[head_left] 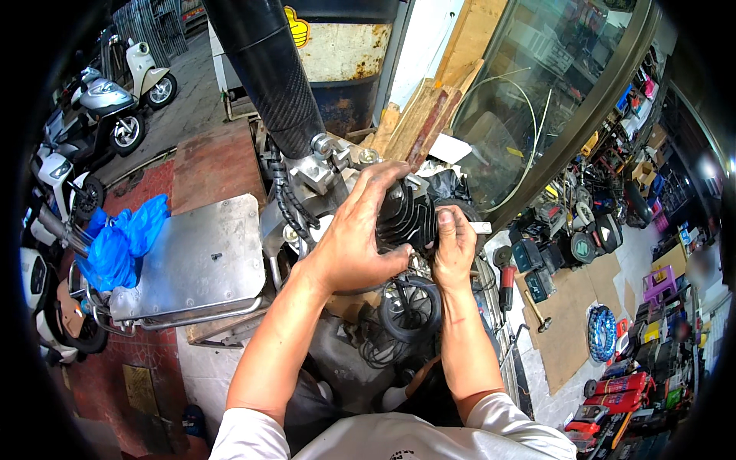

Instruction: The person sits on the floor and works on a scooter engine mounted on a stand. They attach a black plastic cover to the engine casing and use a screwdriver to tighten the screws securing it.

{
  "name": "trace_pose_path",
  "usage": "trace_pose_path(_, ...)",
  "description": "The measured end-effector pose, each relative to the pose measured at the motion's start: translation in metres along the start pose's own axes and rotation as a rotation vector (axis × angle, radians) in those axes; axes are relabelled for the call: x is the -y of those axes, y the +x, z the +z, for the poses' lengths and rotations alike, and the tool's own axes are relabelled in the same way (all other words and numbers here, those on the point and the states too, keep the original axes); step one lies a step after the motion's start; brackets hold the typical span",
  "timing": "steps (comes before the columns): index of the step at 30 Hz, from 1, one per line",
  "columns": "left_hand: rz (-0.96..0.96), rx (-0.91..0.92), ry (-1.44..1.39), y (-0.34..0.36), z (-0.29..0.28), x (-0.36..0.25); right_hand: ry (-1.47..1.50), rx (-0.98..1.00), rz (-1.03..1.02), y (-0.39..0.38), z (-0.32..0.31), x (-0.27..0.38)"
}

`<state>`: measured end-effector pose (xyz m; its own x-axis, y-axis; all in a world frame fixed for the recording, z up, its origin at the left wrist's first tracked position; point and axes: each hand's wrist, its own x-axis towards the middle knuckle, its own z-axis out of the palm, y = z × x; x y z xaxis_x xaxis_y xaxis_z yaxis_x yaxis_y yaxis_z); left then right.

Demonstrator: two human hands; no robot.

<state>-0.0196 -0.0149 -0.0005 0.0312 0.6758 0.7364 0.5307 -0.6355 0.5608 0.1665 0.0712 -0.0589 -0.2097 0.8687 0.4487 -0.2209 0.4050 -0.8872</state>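
Observation:
My left hand (352,241) and my right hand (454,247) grip a black finned metal part (400,215) in the centre, left fingers curled over its top, right thumb up along its right side. Behind it a thick black carbon-patterned tube (272,84) rises from a silver clamp (322,147). A black corrugated cable bundle (285,195) hangs beside my left hand. Below the finned part lie coiled black hoses and cables (412,326).
An aluminium case (188,272) with a blue plastic bag (123,249) sits left. Scooters (146,77) stand beyond. A rusty drum (345,57), boards (414,130) and glass pane (529,77) stand behind. A red-handled tool (507,285), hammer (537,307) and cluttered tools (617,391) lie right.

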Motion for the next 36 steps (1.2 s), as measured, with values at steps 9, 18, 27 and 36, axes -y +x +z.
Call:
trace_pose_path(9,-0.027,-0.015,-0.003,0.001,0.008,0.002,0.338,0.090,0.253,0.012,-0.012,-0.011)
trace_pose_path(18,-0.238,-0.116,-0.168,-0.005,0.008,0.011,0.593,0.215,0.337,0.013,-0.013,-0.014)
trace_pose_path(27,-0.516,0.034,-0.505,0.012,0.013,-0.010,0.884,0.234,0.462,0.012,-0.013,-0.016)
trace_pose_path(36,-0.550,0.078,-0.191,0.001,0.004,0.009,0.750,0.096,0.384,-0.014,0.006,-0.029)
